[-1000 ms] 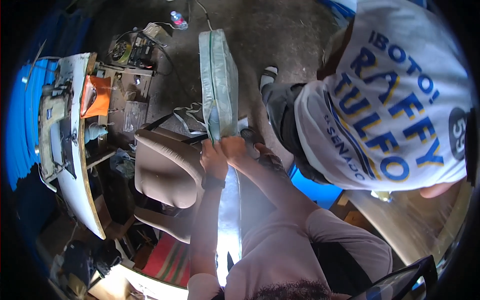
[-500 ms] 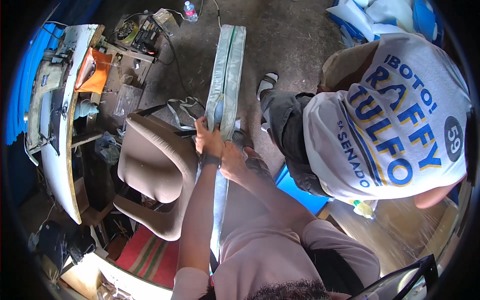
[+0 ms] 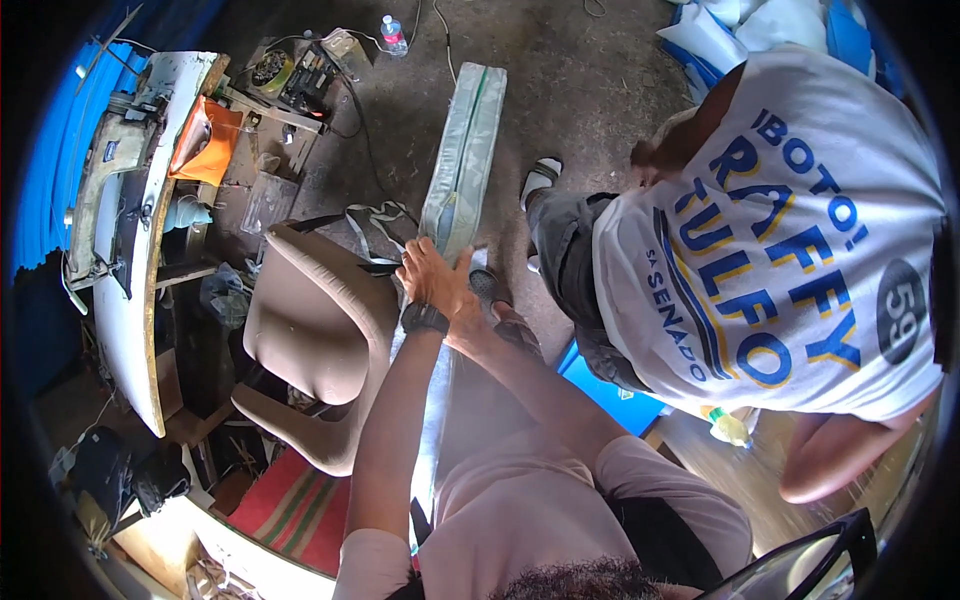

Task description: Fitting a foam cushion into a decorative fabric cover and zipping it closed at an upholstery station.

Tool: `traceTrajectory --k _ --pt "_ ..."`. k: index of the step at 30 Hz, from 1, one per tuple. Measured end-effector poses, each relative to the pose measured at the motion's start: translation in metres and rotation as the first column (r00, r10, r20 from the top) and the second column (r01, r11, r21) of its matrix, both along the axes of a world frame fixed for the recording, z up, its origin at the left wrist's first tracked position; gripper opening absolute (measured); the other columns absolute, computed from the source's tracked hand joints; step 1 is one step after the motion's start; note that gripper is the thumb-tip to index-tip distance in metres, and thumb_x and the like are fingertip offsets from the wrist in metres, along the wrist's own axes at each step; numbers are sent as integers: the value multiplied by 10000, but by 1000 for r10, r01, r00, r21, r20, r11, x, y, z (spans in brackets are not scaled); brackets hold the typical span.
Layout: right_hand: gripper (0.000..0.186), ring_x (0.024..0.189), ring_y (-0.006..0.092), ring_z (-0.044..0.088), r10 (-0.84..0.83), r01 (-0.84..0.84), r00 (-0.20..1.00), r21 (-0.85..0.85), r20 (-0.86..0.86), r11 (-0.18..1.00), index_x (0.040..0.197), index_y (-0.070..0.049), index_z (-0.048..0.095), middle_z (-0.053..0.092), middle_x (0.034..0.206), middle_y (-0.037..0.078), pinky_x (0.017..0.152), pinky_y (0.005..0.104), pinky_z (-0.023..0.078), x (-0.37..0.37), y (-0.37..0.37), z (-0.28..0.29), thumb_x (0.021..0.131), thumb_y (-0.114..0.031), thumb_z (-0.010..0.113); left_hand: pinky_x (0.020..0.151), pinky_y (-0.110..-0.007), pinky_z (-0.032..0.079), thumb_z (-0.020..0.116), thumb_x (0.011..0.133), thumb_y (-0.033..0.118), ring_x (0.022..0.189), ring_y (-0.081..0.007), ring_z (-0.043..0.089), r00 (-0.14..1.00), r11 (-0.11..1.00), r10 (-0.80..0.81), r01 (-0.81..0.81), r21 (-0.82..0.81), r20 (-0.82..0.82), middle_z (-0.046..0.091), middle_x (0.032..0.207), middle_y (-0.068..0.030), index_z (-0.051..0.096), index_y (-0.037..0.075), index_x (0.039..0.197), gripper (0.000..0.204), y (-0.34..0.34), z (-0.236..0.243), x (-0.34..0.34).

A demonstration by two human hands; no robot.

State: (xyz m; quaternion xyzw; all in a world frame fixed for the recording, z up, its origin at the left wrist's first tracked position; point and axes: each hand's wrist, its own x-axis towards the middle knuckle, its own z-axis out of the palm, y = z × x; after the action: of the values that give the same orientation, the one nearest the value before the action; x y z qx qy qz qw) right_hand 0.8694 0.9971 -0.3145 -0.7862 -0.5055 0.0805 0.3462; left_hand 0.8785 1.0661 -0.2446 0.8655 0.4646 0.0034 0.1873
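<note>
A long, narrow cushion in a pale green patterned fabric cover (image 3: 471, 125) stretches from my body out over the floor. A dark green zipper (image 3: 466, 140) runs along its upper side. Nearer my hands the seam gapes, and a light bluish filling (image 3: 447, 212) shows in the gap. My left hand (image 3: 432, 278), with a dark watch on the wrist, spans the cushion, its fingers at the left edge and thumb toward the right. Crossing under the left wrist, my right hand (image 3: 467, 322) rests against the cushion; its fingers are hidden.
A beige chair (image 3: 310, 320) stands close at my left, beyond it a sewing machine (image 3: 115, 165) on a white-topped table (image 3: 140, 330). At right a person in a white printed shirt (image 3: 770, 230) is near. A plastic bottle (image 3: 393, 36) stands on the far floor.
My left hand has shifted from a tight grip at the seam to a wider spread across the cushion. The right hand is now more covered. The person at right has moved an arm.
</note>
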Motion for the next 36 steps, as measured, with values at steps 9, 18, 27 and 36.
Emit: traceTrajectory --k 9,18,27,36 --pt "306 988 365 657 288 -627 744 -481 -603 612 1070 -23 666 671 1055 191 782 478 525 78 -41 87 916 -287 647 941 -525 424 714 868 276 1071 -390 595 998 999 -4 2 44 56 528 1222 -186 222 150 1585 879 20 -11 -24" --pt "145 885 362 626 -11 8 996 29 94 1000 951 -39 659 616 956 155 757 463 536 150 51 88 889 -168 636 990 -537 427 743 848 268 1118 -378 580 976 999 49 -44 -29 214 547 1227 -154 309 163 1553 834 9 -15 -5" --pt "272 911 330 651 157 -62 926 -271 344 961 929 -1 659 608 982 149 708 428 585 140 75 85 743 -194 709 916 -499 437 744 816 270 1021 -334 595 956 997 34 -52 56 291 541 1083 -111 485 240 1431 668 8 -17 -11" --pt "153 840 399 653 175 -162 979 -123 101 979 974 -10 621 631 932 203 734 465 557 170 68 54 838 -80 609 892 -512 432 704 841 308 1027 -333 577 961 988 1 -44 151 275 534 1084 -124 538 244 1406 593 3 -25 -16"
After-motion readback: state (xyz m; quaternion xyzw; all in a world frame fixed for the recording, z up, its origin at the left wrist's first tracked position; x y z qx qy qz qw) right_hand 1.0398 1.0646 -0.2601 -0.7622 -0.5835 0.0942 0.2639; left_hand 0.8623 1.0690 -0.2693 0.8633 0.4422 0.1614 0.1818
